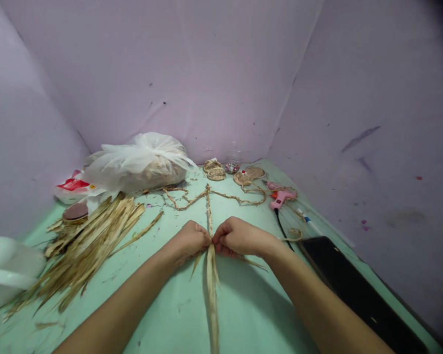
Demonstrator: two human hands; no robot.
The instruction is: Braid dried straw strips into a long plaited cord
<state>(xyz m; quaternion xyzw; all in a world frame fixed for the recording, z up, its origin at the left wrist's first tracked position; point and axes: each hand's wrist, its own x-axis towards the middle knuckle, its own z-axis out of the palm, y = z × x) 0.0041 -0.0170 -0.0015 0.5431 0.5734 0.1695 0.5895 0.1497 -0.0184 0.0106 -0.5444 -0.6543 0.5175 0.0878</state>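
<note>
Head view: the left hand point(194, 240) and right hand point(239, 236) pinch fibre strands point(212, 295) at the lower end of a narrow cord point(208, 211), seemingly plaited, on the table point(162, 305); even tension and a close grip suit it. Beyond lie a fibre bundle point(96, 246), left, and a pink glue gun point(281, 197), right

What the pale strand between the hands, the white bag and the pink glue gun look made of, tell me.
Strand: dried plant fiber, probably leaf or stalk, matte; it's straw-colored with loose, split ends.
Bag: thin plastic film, slightly shiny; it's translucent and crinkled.
Glue gun: likely hard molded plastic, given its even color.
</note>
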